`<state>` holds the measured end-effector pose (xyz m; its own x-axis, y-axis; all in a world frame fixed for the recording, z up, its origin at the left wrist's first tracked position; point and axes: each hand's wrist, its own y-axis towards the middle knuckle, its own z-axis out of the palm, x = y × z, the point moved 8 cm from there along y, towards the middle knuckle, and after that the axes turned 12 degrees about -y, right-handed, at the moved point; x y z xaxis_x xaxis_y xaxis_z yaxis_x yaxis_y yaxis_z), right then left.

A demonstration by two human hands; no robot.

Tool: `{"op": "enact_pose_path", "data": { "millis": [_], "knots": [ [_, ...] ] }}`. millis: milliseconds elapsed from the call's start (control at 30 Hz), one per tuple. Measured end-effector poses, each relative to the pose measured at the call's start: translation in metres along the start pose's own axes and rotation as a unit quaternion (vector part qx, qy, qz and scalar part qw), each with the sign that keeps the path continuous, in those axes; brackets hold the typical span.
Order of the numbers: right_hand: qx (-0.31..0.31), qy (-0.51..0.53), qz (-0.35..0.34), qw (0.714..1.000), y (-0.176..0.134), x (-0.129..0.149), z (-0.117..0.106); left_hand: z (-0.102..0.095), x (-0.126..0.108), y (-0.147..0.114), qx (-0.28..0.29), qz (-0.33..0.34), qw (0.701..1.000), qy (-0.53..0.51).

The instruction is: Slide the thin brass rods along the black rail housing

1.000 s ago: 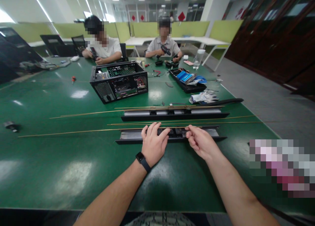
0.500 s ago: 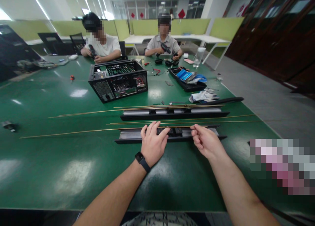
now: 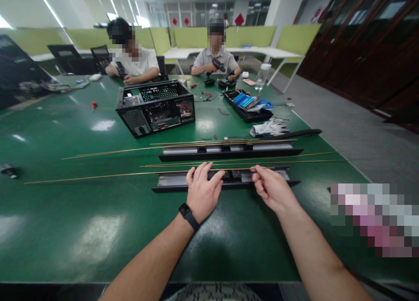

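Observation:
My left hand [image 3: 203, 189] lies palm down over the near black channel [image 3: 170, 188], fingers spread across its far edge and black inner blocks [image 3: 236, 175]. A thin gold-coloured rod [image 3: 81, 178] runs lengthwise along that channel, passing at my left fingers. Thumb and forefinger of my right hand [image 3: 273, 185] pinch this rod above the right part of the channel. Behind lies a second similar channel [image 3: 229, 155], with several more thin rods [image 3: 114, 150] over and beside it. Whether my left fingertips press on the rod, I cannot tell.
An open black computer case [image 3: 155, 113] stands beyond the channels. A black tray with blue items [image 3: 245, 114], work gloves [image 3: 270, 128] and a clear bottle [image 3: 262, 77] are farther right. Two people [image 3: 139, 67] sit across the green table, hands on dark tools.
My right hand has shifted slightly left along the rod, still pinching it. My left hand stays spread over the channel. The whole view has moved a little.

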<state>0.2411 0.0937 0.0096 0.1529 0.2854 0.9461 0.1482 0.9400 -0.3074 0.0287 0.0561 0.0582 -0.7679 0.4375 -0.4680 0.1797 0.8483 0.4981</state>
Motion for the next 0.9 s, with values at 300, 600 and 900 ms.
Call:
{"op": "enact_pose_path", "data": {
  "millis": [300,600,900],
  "knots": [
    [-0.032,0.025,-0.005,0.999,0.000,0.001,-0.008,-0.001,-0.001,0.000,-0.003,0.001,1.000,-0.002],
    [-0.029,0.016,-0.009,0.999,0.004,-0.002,-0.008,0.000,0.000,0.000,0.000,-0.001,1.000,-0.002],
    [-0.016,0.009,-0.014,1.000,0.003,-0.001,-0.006,0.000,0.000,0.000,0.003,-0.001,1.000,-0.003]
  ]
}}
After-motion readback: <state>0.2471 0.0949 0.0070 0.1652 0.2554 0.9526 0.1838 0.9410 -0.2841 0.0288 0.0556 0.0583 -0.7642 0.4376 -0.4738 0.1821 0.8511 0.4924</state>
